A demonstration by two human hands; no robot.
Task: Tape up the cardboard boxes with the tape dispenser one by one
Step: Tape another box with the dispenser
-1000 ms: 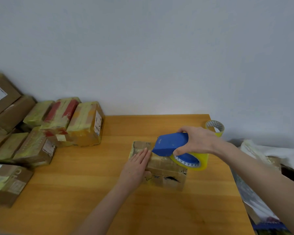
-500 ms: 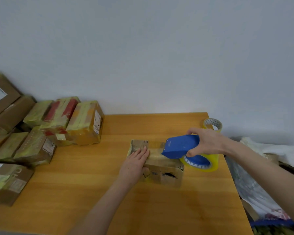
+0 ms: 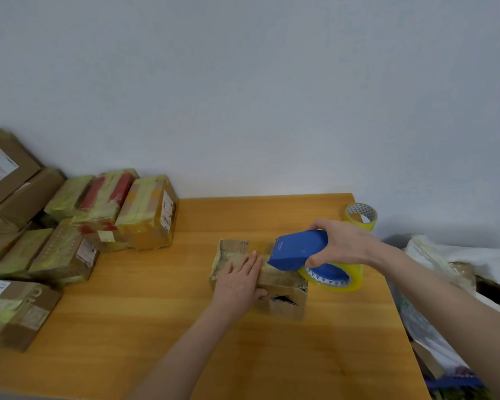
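A small worn cardboard box (image 3: 283, 295) lies in the middle of the wooden table (image 3: 156, 327). My left hand (image 3: 238, 281) rests flat on the box's top, fingers straight. My right hand (image 3: 344, 243) grips a blue tape dispenser (image 3: 298, 249) that carries a yellowish tape roll (image 3: 335, 277). The dispenser's front edge sits over the right half of the box top, just right of my left fingertips.
Several taped cardboard boxes (image 3: 145, 215) are piled along the table's left side and against the wall. A spare tape roll (image 3: 360, 216) stands at the far right corner. White bags and clutter (image 3: 445, 261) lie beyond the table's right edge.
My right hand pulled the dispenser rightward along the box top, then brought it slightly back left. My left hand stayed pressed on the box.
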